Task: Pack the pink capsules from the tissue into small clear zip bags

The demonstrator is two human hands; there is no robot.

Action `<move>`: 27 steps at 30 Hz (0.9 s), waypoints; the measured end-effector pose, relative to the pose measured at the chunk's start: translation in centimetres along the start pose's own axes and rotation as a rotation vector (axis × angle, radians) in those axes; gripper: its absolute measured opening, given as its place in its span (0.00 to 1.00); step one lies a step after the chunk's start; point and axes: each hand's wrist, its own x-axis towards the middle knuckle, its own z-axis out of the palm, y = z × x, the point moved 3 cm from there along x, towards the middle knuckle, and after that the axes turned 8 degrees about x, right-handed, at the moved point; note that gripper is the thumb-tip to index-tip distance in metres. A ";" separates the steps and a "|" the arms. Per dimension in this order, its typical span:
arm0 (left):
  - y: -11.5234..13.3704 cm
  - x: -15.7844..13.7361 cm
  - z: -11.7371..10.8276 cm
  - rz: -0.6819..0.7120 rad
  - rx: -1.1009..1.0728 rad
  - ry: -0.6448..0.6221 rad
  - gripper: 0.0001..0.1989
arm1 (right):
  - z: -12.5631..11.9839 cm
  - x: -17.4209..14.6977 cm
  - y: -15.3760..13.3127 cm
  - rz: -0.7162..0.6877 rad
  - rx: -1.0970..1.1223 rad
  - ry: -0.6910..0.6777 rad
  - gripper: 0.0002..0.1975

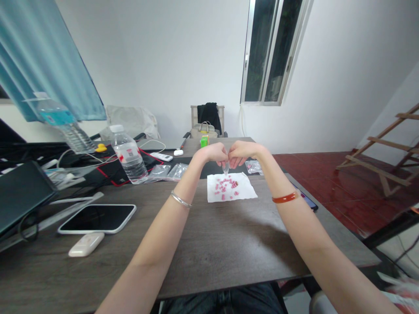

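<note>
Over the far half of the desk, my left hand and my right hand meet with bent wrists and fingertips pinched. Between them hangs a small clear plastic bag, gripped near its top by both hands; its contents are too small to make out. Below lies a white sheet of paper, with many small pink beads scattered over it. One brownish piece sits among the beads. Just past my right hand is another clear bag with something pink in it.
Flat clear bags and a water bottle stand left of the paper. Nearer are a tablet-like phone, a white earbud case and a laptop. Another phone lies at the right edge. A green cube sits farther back.
</note>
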 end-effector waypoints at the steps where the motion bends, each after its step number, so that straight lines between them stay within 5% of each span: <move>1: -0.1 0.0 0.0 0.026 -0.026 -0.019 0.08 | 0.0 0.0 0.0 0.006 0.000 0.009 0.08; 12: -1.4 0.3 -0.3 0.142 -0.191 -0.094 0.07 | -0.2 0.1 0.1 0.004 0.038 -0.038 0.10; 27: 0.0 -0.2 -0.4 -0.017 0.042 0.125 0.08 | 0.2 1.0 0.4 0.013 0.012 0.026 0.12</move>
